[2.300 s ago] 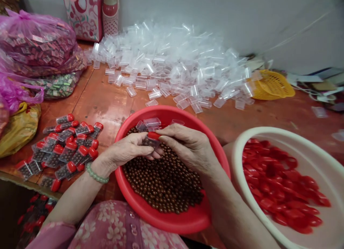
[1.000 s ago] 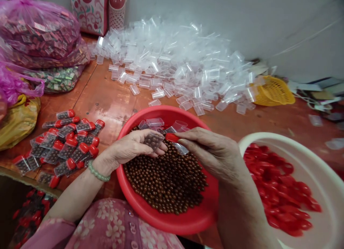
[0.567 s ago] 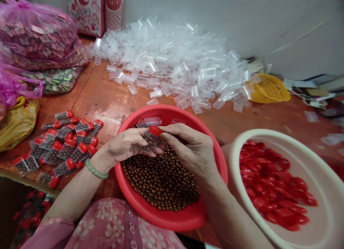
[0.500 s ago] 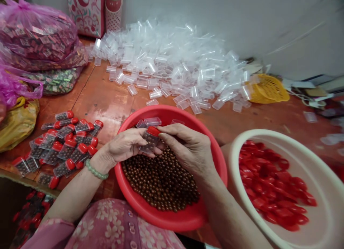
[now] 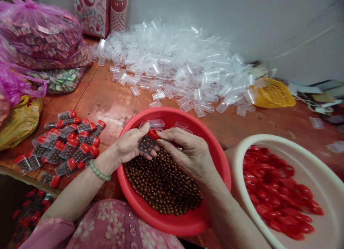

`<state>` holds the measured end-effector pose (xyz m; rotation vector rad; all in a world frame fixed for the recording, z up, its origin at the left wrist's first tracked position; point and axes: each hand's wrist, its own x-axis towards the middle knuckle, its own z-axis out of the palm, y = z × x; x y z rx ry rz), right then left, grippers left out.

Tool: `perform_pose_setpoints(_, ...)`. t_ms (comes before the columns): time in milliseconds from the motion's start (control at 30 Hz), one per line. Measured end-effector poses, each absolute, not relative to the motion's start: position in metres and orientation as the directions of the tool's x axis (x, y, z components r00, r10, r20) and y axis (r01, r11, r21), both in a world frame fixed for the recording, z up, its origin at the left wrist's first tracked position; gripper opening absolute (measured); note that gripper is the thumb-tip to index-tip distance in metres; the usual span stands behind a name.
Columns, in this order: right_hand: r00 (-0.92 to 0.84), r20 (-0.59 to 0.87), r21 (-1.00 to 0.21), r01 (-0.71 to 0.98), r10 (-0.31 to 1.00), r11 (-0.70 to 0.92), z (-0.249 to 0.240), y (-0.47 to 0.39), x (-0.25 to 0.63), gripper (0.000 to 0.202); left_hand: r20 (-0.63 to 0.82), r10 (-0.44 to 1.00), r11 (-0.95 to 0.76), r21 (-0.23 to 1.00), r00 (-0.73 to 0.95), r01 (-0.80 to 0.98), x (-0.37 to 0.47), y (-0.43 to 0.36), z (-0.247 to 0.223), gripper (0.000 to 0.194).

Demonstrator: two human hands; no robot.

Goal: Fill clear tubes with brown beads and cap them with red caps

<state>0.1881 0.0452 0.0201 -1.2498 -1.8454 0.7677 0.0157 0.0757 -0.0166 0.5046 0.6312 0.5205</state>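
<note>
My left hand (image 5: pixel 130 145) supports a small clear plastic container (image 5: pixel 147 145) filled with brown balls, which lies against the fingers with the thumb raised above it. Thumb and fingertips of my right hand (image 5: pixel 185 148) pinch a red cap (image 5: pixel 153 134) at the container's upper end. The cap looks tilted there; whether it touches the rim I cannot tell. Both hands are over a red basin (image 5: pixel 215 159) of loose brown balls (image 5: pixel 163 184). A few clear empty containers (image 5: pixel 156 123) lie inside its far edge.
Filled, red-capped containers (image 5: pixel 70 148) lie in a pile at left. Behind the basin spreads a heap of clear empty containers (image 5: pixel 174 66). A cream basin (image 5: pixel 292 139) of red caps (image 5: pixel 279 191) stands at right, a yellow basket (image 5: pixel 274 95) behind it. Purple bags (image 5: pixel 40 34) fill the far left.
The red cap has tilted, and more of its hollow side shows. My left thumb has lifted off the container. The whole view has shifted slightly.
</note>
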Motion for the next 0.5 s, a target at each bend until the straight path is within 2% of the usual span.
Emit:
perform_pose_setpoints(167,-0.151,0.14,-0.889,0.415,0.979,0.191,0.015,0.046,0.185,0.009,-0.441,0.652,0.696,0.671,0.616,-0.257,0.019,0.074,-0.014,0.054)
perform_pose_setpoints(267,-0.128,0.127,-0.911,0.376,0.984,0.167,0.013,0.045,0.183,0.008,-0.433,0.684,0.663,0.705,0.588,-0.252,0.02,0.072,-0.012,0.052)
perform_pose_setpoints(367,-0.135,0.203,-0.891,0.385,0.97,0.24,0.011,0.044,0.182,0.008,-0.429,0.703,0.647,0.718,0.567,-0.258,0.021,0.072,-0.01,0.048)
perform_pose_setpoints(500,-0.213,0.328,-0.807,0.444,0.921,0.39,0.009,0.04,0.184,0.017,-0.457,0.705,0.657,0.708,0.542,-0.259,0.022,0.073,-0.007,0.045)
